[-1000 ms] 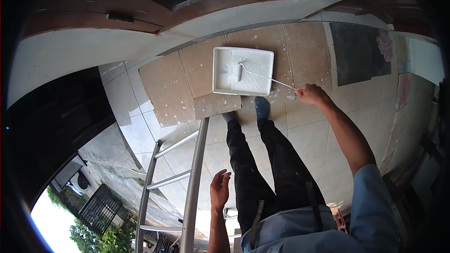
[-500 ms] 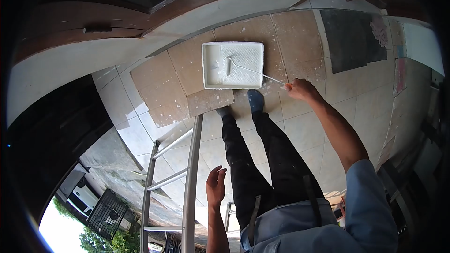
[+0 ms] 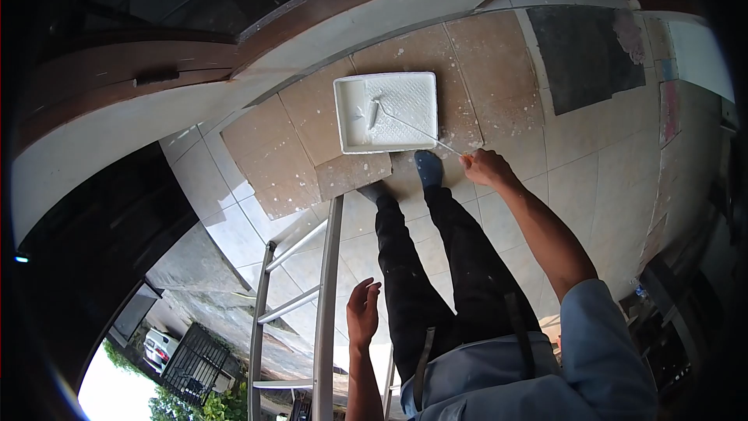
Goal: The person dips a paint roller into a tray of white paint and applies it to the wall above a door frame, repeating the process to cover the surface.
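A white paint tray point(image 3: 425, 140) with white paint in its left part lies on paint-spotted brown cardboard point(image 3: 269, 160). A paint roller point(image 3: 373, 114) rests in the tray, its thin metal frame reaching toward the lower right. My right hand point(image 3: 487, 168) is closed around the roller's handle end, just right of my foot. Low in the view, my left hand point(image 3: 363, 310) hangs beside my leg and holds nothing, its fingers loosely curled and partly apart, near the ladder's rail.
A metal ladder point(image 3: 326, 288) stands left of my legs. My feet in dark socks point(image 3: 428, 168) are just below the tray. A dark mat point(image 3: 584, 58) with a cloth lies at the upper right, and a wall point(image 3: 273, 54) runs along the top.
My right hand has moved slightly left and down toward me with the handle. The roller head has shifted a little left in the tray and tilted. The view has moved slightly.
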`<control>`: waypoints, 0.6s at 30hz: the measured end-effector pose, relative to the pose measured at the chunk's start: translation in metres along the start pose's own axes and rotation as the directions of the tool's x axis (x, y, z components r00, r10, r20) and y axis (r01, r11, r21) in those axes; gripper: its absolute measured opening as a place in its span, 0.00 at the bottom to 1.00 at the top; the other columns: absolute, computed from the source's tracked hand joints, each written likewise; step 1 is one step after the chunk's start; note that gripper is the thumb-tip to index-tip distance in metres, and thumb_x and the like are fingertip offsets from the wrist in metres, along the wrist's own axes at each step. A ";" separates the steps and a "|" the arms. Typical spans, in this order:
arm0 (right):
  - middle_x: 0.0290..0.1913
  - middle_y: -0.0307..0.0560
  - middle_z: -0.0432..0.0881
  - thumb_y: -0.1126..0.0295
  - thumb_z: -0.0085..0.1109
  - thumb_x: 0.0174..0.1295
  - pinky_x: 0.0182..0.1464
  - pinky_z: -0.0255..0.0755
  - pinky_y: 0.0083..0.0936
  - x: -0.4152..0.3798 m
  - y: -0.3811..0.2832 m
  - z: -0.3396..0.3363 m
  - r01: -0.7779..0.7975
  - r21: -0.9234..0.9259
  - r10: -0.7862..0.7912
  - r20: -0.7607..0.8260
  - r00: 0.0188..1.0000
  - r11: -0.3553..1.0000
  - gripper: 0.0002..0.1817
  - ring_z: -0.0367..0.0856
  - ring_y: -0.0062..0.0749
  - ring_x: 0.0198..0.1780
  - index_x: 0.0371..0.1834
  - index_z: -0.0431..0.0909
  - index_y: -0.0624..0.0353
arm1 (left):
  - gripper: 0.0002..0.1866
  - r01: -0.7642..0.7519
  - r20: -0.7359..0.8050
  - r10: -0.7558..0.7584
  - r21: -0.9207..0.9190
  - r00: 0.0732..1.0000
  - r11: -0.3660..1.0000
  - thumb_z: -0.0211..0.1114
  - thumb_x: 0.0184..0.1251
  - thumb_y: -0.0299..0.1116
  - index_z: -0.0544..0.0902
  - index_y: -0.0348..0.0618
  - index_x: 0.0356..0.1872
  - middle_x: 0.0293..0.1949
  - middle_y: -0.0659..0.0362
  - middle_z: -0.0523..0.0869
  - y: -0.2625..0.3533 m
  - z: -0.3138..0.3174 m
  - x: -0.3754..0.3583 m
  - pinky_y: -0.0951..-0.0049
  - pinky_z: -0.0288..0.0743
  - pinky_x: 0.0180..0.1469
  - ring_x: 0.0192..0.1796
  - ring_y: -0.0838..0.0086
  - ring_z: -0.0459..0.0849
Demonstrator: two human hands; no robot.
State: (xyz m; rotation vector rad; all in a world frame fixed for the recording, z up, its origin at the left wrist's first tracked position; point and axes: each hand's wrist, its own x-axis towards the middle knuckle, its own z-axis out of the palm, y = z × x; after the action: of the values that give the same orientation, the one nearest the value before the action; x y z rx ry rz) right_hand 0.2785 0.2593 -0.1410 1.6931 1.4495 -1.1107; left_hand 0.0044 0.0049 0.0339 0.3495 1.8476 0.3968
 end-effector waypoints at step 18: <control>0.23 0.46 0.79 0.49 0.38 0.77 0.26 0.78 0.27 -0.094 -0.052 0.065 -0.040 0.560 -0.111 0.233 0.966 0.828 0.28 0.80 0.31 0.19 0.34 0.73 0.65 | 0.19 -0.127 0.069 0.128 -0.013 0.989 0.992 0.59 0.75 0.40 0.79 0.33 0.56 0.46 0.49 0.88 0.009 -0.036 0.036 0.72 0.79 0.50 0.49 0.70 0.86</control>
State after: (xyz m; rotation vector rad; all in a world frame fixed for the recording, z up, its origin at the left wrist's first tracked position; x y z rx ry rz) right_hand 0.2121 0.1705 -0.0829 1.8089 1.0455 -1.8411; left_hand -0.0405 0.0248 0.0174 0.4715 1.7604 0.4748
